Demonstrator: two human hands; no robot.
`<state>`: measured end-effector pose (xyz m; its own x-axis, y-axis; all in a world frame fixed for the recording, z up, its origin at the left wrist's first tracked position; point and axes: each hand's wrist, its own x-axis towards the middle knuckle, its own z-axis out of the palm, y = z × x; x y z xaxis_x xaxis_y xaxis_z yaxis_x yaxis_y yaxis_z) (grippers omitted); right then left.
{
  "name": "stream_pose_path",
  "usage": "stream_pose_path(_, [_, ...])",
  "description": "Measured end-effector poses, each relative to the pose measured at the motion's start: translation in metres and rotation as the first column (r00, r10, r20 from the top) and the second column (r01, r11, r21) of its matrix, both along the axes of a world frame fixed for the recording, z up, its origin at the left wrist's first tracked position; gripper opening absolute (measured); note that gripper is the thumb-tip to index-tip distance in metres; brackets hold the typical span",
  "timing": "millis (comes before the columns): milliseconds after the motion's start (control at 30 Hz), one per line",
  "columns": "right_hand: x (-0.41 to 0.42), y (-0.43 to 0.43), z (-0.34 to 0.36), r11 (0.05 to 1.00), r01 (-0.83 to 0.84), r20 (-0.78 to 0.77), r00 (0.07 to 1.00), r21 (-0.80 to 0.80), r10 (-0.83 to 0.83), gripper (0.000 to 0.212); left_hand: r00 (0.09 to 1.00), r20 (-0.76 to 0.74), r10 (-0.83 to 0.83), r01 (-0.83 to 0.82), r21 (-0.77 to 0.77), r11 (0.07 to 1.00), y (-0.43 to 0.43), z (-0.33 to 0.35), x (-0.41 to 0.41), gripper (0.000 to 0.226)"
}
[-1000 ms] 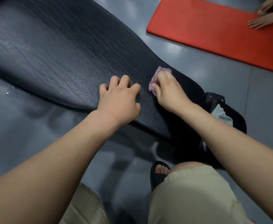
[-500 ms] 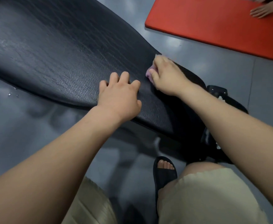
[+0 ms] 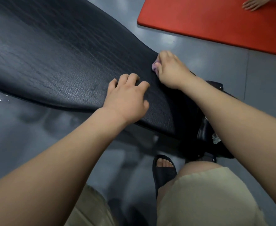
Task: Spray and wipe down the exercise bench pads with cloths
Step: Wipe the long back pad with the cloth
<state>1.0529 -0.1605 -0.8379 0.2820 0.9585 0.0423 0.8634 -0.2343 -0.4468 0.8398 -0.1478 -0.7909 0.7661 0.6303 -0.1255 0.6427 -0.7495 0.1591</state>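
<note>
Nearest, the left hand (image 3: 125,97) rests on the bench pad (image 3: 60,54), fingers loose, holding nothing. Just beyond, the right hand (image 3: 170,67) bunches a purple cloth (image 3: 155,66) against the pad's far edge; wiping is in hand, and the next stroke probably needs to sweep toward the wider end

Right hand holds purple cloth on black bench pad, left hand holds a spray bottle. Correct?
Not quite. The left hand holds no bottle; it rests empty on the black bench pad, as the head view shows. The right hand does hold the purple cloth on the pad.
</note>
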Motion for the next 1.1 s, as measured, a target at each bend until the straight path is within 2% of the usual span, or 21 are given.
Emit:
stream_pose_path(67, [-0.01, -0.023, -0.007, 0.999, -0.045, 0.028, 0.999, 0.016, 0.045, 0.005, 0.999, -0.045, -0.013, 0.012, -0.019, 1.0, 0.0, -0.002, 0.002, 0.053])
stream_pose_path(233, [-0.016, -0.081, -0.023, 0.991, -0.134, 0.035, 0.99, 0.01, 0.134, 0.005, 0.992, -0.115, -0.043, 0.044, 0.002, 0.999, 0.001, -0.006, 0.0, 0.061])
stream_pose_path(433, [0.032, -0.012, -0.009, 0.992, 0.091, 0.019, 0.996, -0.092, -0.09, 0.009, 0.989, -0.15, -0.021, 0.019, -0.018, 1.0, -0.001, -0.003, 0.005, 0.062])
stream_pose_path(533, [0.033, -0.007, -0.009, 0.984, 0.157, 0.004, 0.987, -0.08, -0.158, 0.008, 0.986, -0.163, -0.021, 0.018, -0.02, 1.0, 0.0, -0.001, 0.008, 0.06])
stream_pose_path(633, [0.014, -0.038, -0.016, 0.989, 0.136, 0.043, 0.99, -0.052, -0.134, 0.01, 0.985, -0.173, -0.019, 0.016, -0.022, 1.0, 0.001, -0.001, 0.008, 0.059])
stream_pose_path(767, [-0.009, -0.099, -0.029, 0.997, 0.039, 0.093, 0.995, -0.068, -0.032, 0.031, 0.986, -0.166, -0.021, 0.019, -0.013, 1.0, 0.003, -0.004, 0.009, 0.058])
stream_pose_path(933, [0.01, -0.046, -0.019, 0.992, 0.121, 0.063, 0.991, -0.043, -0.118, 0.018, 0.986, -0.166, -0.015, 0.012, -0.015, 1.0, 0.003, -0.005, 0.012, 0.056])
stream_pose_path(1100, [0.038, 0.003, -0.018, 0.992, 0.113, 0.057, 0.992, -0.056, -0.11, 0.024, 0.985, -0.171, -0.017, 0.018, 0.007, 1.0, 0.002, -0.006, 0.012, 0.054])
